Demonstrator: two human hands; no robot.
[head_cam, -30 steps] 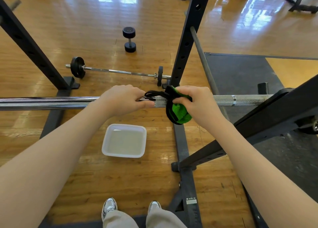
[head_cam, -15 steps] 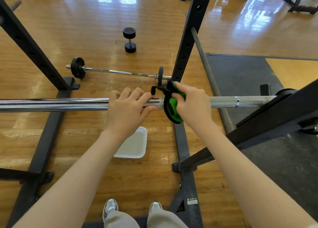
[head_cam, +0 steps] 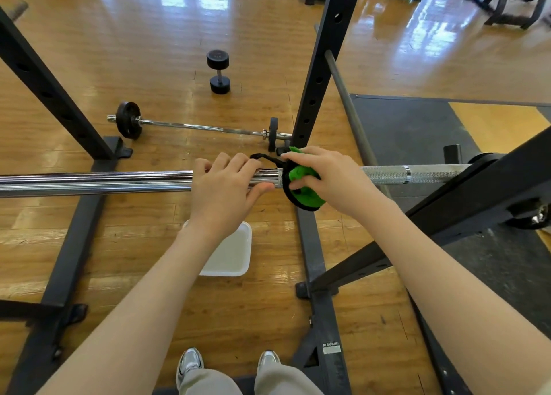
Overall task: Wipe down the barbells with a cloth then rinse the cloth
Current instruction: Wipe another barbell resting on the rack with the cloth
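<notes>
My right hand (head_cam: 328,177) grips the cloth (head_cam: 301,183) wrapped on the bar (head_cam: 119,181); my left hand (head_cam: 226,189) curls over the bar beside it, hiding part of the tray (head_cam: 235,254) below

Bare forearms, no sleeves; beige trousers (head_cam: 286,382); silver-white trainers (head_cam: 189,362)

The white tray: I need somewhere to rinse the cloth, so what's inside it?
The white tray on the floor seems to hold shallow clear water. The left forearm covers its left part, so anything there cannot be seen.
</notes>
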